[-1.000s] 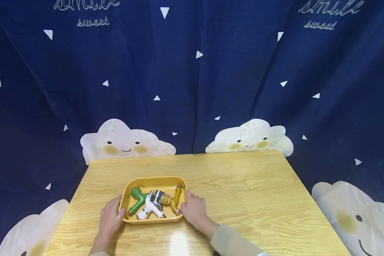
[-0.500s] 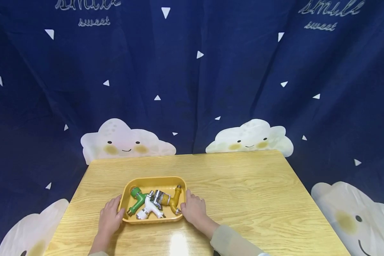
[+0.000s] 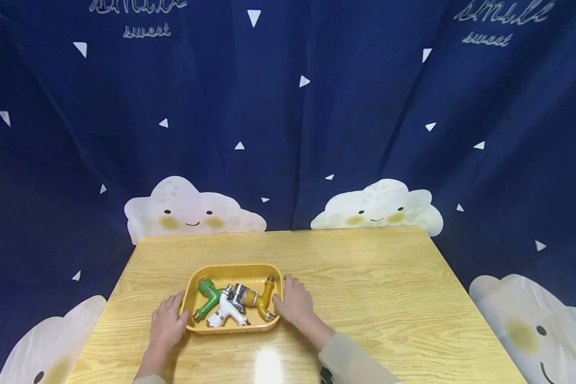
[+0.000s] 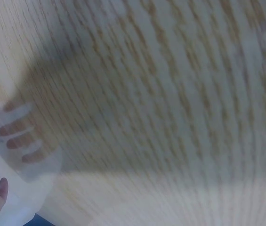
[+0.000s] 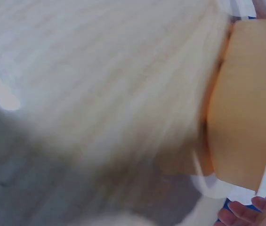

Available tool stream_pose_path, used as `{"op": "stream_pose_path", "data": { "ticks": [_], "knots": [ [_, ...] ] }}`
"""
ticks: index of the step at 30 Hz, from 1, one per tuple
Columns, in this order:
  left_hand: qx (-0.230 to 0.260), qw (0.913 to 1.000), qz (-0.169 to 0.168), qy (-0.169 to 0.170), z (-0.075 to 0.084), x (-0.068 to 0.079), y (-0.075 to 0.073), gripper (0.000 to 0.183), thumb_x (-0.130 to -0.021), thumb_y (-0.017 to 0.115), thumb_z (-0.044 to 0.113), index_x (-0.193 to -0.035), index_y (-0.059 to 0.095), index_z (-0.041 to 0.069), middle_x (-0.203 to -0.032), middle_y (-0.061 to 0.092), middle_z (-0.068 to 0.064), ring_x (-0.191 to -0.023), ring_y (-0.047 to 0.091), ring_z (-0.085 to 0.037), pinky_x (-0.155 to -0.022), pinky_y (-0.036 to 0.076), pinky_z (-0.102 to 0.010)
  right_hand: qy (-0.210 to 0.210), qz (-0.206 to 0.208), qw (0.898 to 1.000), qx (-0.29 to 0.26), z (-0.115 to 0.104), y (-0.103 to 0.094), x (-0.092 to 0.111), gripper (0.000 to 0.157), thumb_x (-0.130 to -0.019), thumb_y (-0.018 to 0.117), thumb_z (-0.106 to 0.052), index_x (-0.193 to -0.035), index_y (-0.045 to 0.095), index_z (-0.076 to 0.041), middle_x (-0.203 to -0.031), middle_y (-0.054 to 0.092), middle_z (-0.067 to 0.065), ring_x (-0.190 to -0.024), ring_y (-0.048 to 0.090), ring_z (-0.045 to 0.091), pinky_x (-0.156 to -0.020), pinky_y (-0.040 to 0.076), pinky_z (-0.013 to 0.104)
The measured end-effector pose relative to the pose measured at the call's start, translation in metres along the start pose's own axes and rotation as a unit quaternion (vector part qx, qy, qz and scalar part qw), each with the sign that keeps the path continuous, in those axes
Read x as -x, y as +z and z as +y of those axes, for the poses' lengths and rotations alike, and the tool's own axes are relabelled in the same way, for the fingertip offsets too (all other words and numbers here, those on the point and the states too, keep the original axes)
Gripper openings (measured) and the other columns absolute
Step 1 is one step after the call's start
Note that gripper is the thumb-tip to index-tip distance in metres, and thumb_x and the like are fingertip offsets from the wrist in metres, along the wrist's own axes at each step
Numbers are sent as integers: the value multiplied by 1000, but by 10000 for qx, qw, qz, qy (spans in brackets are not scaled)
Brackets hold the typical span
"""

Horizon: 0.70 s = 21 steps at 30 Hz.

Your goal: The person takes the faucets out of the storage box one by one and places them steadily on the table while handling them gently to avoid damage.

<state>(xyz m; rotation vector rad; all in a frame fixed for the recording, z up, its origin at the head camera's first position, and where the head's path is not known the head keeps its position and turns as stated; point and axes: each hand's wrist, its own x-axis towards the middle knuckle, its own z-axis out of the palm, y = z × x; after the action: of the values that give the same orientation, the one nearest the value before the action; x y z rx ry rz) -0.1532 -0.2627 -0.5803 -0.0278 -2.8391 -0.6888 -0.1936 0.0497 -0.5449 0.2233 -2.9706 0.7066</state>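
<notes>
A yellow plastic tray (image 3: 234, 329) sits on the wooden table, holding several taps. Inside lie a green tap (image 3: 210, 300), a white tap (image 3: 229, 311), a yellow tap (image 3: 266, 300) and a chrome tap (image 3: 238, 296) partly overlapped by the others. At the tray's left end is my left hand (image 3: 167, 324), thumb at the rim and fingers along the outside. My right hand (image 3: 296, 304) is at the right end, its thumb by the rim. In the right wrist view its fingers (image 5: 243, 212) look loose, beside the tray wall.
The light wooden table (image 3: 374, 288) extends right of the tray and behind it. A dark blue curtain (image 3: 288, 106) with white triangles and smiling clouds hangs around the table's back and sides. Light glares off the table near the front.
My right hand has shifted slightly right, its fingers loosening from the tray's end. The left hand stays at its end. The head view has tilted slightly; the taps keep their arrangement.
</notes>
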Motion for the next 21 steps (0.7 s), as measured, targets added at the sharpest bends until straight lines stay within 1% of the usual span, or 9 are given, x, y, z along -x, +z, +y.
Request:
{"op": "stream_pose_path", "data": {
  "ticks": [5, 8, 11, 16, 21],
  "knots": [
    [-21, 10000, -25, -1, -1, -1, 0, 49, -86, 48, 17, -131, 42, -1, -121, 50, -23, -112, 42, -42, -87, 31, -60, -294, 268, 9992, -41, -5, -12, -10, 59, -76, 64, -34, -123, 46, -2, -114, 53, 17, -101, 52, 32, -76, 46, 45],
    [-100, 9999, -86, -28, -1, -1, 0, 50, -86, 47, 18, -132, 41, 0, -122, 50, -23, -113, 41, -42, -88, 30, -60, -524, 354, 9980, -89, -9, -18, -15, 62, -74, 65, -32, -125, 46, -2, -117, 52, 17, -106, 51, 32, -85, 45, 45],
    [-159, 9998, -118, -52, -1, -1, 1, 51, -86, 48, 20, -133, 41, 0, -122, 49, -23, -112, 42, -42, -88, 31, -61, -813, 377, 9959, -103, -14, -20, -19, 64, -73, 66, -31, -125, 46, -1, -118, 51, 17, -109, 50, 33, -90, 42, 44],
    [-190, 9996, -159, -103, 0, -1, 0, 51, -86, 47, 20, -133, 41, 0, -122, 50, -22, -111, 43, -41, -87, 31, -60, -1149, 104, 9933, -7, -25, -20, -21, 67, -73, 65, -33, -128, 44, -2, -120, 50, 15, -110, 48, 31, -93, 42, 41],
    [-206, 9995, -182, -126, 0, 0, -1, 51, -86, 47, 20, -133, 41, 0, -121, 50, -22, -110, 43, -41, -86, 32, -59, -1265, -295, 9914, 173, -32, -14, -19, 70, -73, 66, -34, -131, 41, -3, -125, 47, 16, -112, 48, 29, -90, 45, 39]
  ]
}}
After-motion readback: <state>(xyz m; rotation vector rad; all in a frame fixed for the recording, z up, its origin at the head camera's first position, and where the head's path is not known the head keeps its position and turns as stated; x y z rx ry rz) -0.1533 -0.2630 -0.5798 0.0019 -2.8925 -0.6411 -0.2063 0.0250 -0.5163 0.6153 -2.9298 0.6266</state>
